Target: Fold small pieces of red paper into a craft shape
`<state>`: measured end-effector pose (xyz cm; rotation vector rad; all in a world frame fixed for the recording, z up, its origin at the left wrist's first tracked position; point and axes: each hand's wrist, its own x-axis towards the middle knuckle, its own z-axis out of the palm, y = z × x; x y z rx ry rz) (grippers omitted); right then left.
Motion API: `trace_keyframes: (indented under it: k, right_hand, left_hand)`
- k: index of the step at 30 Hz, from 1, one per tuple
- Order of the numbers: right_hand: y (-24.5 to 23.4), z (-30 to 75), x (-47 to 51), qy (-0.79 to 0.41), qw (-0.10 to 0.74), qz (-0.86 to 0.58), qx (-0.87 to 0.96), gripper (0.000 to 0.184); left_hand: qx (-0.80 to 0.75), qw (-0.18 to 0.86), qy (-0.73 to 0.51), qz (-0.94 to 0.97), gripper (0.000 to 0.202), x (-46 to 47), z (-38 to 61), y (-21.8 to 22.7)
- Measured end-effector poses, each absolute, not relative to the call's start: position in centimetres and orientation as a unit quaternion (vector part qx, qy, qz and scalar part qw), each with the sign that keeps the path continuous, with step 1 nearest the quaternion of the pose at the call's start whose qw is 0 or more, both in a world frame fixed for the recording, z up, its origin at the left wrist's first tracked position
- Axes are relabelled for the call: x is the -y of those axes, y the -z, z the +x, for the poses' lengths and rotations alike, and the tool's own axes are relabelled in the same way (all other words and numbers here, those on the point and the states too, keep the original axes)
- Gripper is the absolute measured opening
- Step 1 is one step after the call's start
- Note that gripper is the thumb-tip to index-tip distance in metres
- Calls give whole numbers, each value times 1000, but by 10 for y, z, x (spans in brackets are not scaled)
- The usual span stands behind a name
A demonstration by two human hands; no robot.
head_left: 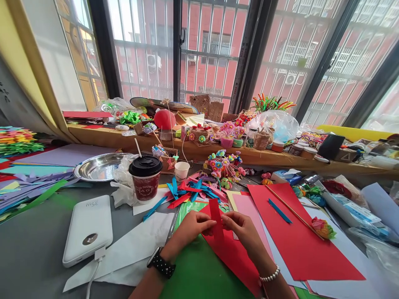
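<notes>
A narrow red paper strip (215, 216) stands upright between my two hands over a red sheet (232, 253) and a green sheet (199, 274). My left hand (190, 229), with a black watch on the wrist, pinches the strip from the left. My right hand (241, 229), with a pearl bracelet on the wrist, pinches it from the right. Just beyond the strip lies a pile of folded red and blue paper strips (190, 192).
A white power bank (88, 228) with its cable lies at the left, and a lidded cup (145, 177) stands behind it. A large red sheet (296, 232) carries a blue strip and a thin stick. A steel bowl (99, 167), stacked coloured paper and paper-flower crafts crowd the back ledge.
</notes>
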<state>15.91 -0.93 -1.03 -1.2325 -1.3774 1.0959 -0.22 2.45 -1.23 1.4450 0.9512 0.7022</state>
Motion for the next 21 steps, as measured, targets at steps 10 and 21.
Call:
trace_keyframes:
  k: [10,21]
  right_hand:
    - [13,155,11,-447,472,-492,579,26]
    - [14,157,12,-343,380,-511,690,24]
  left_hand:
    - [-408,583,-320,626,23,-20,2,11]
    - [-398,529,-369,652,20,-23,1,12]
